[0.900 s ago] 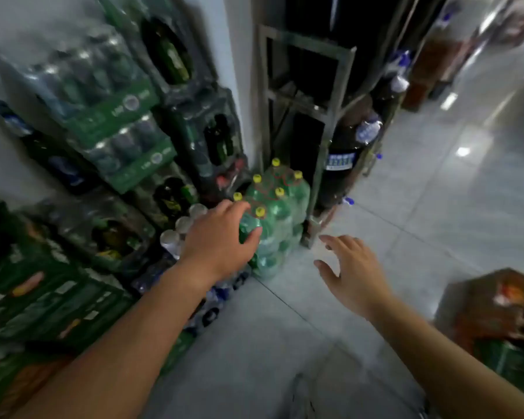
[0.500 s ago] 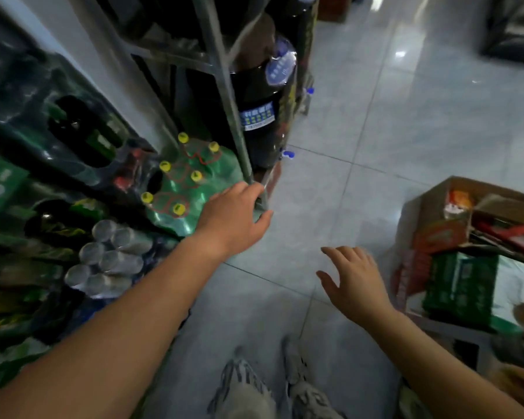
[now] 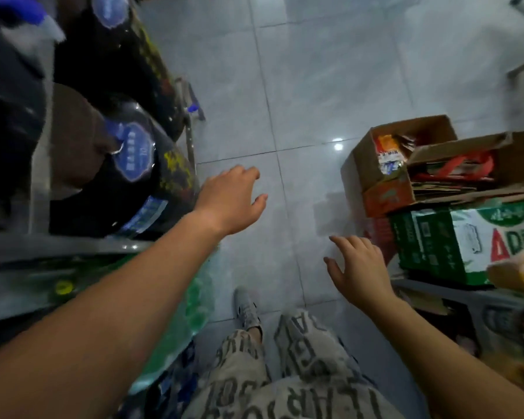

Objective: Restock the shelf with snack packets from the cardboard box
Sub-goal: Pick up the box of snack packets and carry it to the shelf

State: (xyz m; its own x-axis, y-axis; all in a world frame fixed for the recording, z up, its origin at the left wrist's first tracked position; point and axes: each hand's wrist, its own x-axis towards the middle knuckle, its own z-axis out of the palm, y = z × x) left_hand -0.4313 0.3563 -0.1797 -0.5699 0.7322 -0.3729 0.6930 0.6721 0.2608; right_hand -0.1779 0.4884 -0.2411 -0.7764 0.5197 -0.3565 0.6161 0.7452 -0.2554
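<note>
Both hands hover empty over the tiled floor (image 3: 315, 86). The left hand (image 3: 232, 201), fingers loosely spread, holds nothing just beside the metal shelf (image 3: 40, 189) of big dark bottles (image 3: 127, 182). The right hand (image 3: 357, 267), fingers spread wide, holds nothing near a green-and-white carton (image 3: 466, 240). Beyond that carton the open cardboard box (image 3: 372, 182) shows snack packets (image 3: 389, 155) inside, apart from both hands.
</note>
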